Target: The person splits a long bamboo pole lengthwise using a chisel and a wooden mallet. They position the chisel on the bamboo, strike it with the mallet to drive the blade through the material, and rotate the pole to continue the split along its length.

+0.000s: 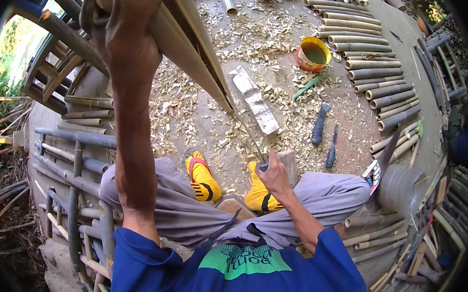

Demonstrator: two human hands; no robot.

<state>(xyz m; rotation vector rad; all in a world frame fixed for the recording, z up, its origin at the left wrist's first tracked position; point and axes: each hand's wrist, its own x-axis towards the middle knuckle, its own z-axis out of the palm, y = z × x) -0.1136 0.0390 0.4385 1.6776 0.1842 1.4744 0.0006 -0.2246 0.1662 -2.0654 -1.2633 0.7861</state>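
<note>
My left hand (pixel 136 25) is raised at the upper left, its fingers wrapped round a thick bamboo piece (pixel 189 48). The bamboo slants down toward the middle, with a long open slot along its side and a narrowed lower end. Low in front of me, my right hand (pixel 276 176) grips the dark handle of a thin metal tool (pixel 252 137); its kind I cannot make out. The tool's slender shaft reaches up to the bamboo's lower end, where it seems to touch or enter the slot. A whitish rectangular block (pixel 256 101) lies on the ground just beyond.
Wood shavings (pixel 177 104) cover the ground. A yellow-red bucket (pixel 313 54) of liquid, a green strip (pixel 307 87) and two dark-handled tools (pixel 320 124) lie ahead right. Cut bamboo lengths (pixel 360 41) line the right. Bamboo frames (pixel 75 162) stand left; my yellow-socked feet (pixel 205 181) are close.
</note>
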